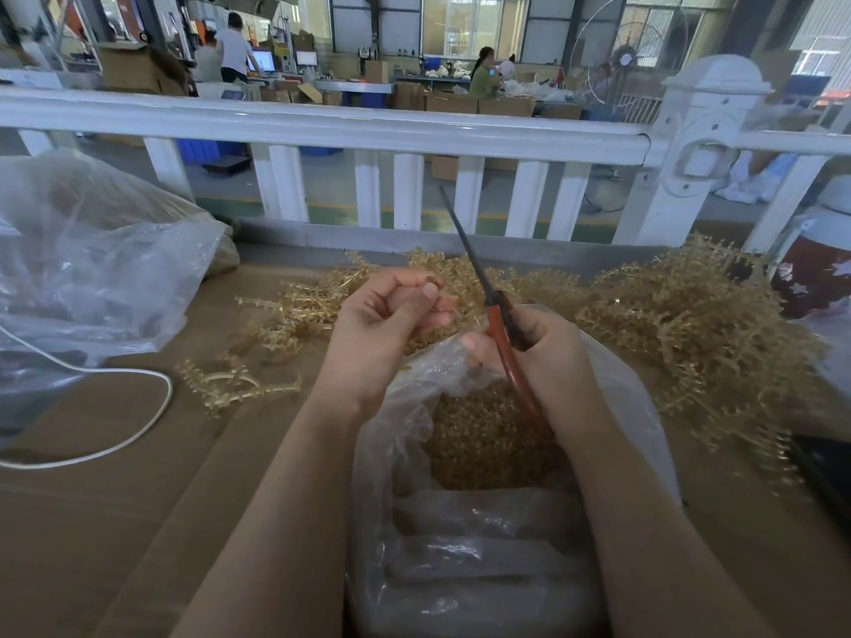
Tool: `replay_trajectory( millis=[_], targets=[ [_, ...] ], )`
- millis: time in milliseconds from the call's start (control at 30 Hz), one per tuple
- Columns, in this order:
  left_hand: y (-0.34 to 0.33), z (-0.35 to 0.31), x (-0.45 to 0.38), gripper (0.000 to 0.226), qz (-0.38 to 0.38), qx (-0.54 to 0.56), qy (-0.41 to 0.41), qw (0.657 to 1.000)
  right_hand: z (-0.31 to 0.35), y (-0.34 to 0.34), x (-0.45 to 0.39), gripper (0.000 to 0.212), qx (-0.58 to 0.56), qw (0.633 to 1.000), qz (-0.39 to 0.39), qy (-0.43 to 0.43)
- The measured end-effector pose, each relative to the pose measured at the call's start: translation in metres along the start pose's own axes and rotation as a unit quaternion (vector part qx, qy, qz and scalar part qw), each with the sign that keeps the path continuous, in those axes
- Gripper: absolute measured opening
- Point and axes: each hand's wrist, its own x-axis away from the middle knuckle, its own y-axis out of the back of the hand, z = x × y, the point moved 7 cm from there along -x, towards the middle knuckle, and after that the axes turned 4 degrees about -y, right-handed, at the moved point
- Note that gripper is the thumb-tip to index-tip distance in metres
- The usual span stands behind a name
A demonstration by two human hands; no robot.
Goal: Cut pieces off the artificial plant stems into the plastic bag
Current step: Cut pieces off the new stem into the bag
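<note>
Two hands over plastic bag at frame centre so cuttings drop in: left hand pinches stem piece, right hand grips scissors, blades together.

Hands hold scissors above plastic bag.
</note>
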Motion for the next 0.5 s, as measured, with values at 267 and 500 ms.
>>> replay_trajectory(
  millis=[267,500],
  targets=[
    [0.003,0.013,0.001,0.01,0.026,0.007,0.119,0.992,0.004,0.001,0.003,0.028,-0.053,0.998,0.019,0.012],
    [-0.004,0.026,0.011,0.042,0.097,-0.046,0.217,0.97,0.006,0.009,0.002,0.033,-0.132,0.99,0.04,0.026]
  ],
)
